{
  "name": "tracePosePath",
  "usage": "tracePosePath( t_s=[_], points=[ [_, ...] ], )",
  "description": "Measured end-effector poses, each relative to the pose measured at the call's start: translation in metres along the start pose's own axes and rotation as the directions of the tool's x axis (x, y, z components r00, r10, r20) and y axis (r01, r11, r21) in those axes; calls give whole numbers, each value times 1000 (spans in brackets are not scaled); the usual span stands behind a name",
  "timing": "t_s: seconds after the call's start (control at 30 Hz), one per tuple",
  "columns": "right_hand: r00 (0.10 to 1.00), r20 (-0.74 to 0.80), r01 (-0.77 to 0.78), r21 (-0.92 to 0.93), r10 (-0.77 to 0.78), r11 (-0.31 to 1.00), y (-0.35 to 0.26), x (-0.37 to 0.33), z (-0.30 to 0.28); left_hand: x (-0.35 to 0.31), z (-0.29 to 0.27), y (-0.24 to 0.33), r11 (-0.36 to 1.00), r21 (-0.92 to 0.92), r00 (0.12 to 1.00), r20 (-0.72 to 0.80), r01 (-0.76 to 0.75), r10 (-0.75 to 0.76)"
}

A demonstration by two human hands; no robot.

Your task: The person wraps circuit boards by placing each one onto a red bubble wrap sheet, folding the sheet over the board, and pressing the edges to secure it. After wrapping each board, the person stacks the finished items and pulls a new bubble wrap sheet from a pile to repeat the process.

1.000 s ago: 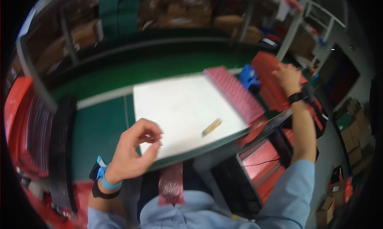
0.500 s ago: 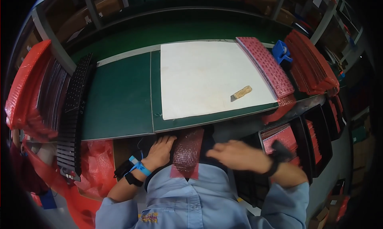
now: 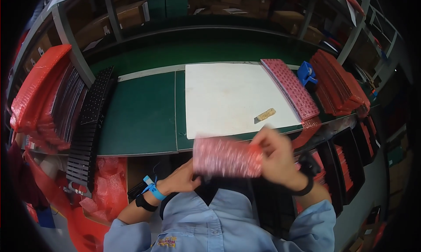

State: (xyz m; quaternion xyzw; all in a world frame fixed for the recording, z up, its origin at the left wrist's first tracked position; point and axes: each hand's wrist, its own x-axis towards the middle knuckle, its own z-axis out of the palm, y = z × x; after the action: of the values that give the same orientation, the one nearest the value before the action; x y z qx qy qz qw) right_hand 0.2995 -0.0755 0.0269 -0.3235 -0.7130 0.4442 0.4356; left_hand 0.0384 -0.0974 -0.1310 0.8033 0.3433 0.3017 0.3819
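Fingers (image 3: pixel 256 142) of right hand (image 3: pixel 276 157) pinched on right end of pink bubble-wrap sleeve (image 3: pixel 226 157), blurred, stretched level across chest just below near edge of green bench (image 3: pixel 140 116). Left hand (image 3: pixel 182 179) under sleeve's lower left corner, fingers curled; whether gripping, impossible to tell. Beyond right fingers, on white board (image 3: pixel 223 96): small tan block (image 3: pixel 265 115); further right, row of pink sleeves (image 3: pixel 289 87), blue tape holder (image 3: pixel 306 74). Half a second earlier, sleeve hung narrow and upright between both hands, low against shirt; now turned crosswise and raised, right hand moved up to its end.
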Motion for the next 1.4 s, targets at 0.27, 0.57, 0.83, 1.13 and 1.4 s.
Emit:
tracePosePath(
  t_s=[0.27, 0.57, 0.83, 1.13, 1.4],
  points=[
    [988, -146, 51, 577, 41, 815, -89, 37, -37, 44, 7, 58, 978, -205, 993, -119, -38, 13],
    [943, -293, 295, 524, -156, 799, -121, 44, -21, 71, 23, 71, 837, -545, 992, -76, 43, -100],
    [871, -322, 231, -399, -371, 888, -9, 47, -135, 46, -65, 71, 292, -956, 1000, -6, -13, 25],
    [840, 541, 393, -572, -29, 721, 10, 54, -2, 53, -87, 63, -132, -990, 980, -81, -57, 183],
    [770, 638, -263, 294, 17, 919, 10, 29, 20, 70, -104, 94, 90, -988, 974, -109, -129, 199]
  ],
)
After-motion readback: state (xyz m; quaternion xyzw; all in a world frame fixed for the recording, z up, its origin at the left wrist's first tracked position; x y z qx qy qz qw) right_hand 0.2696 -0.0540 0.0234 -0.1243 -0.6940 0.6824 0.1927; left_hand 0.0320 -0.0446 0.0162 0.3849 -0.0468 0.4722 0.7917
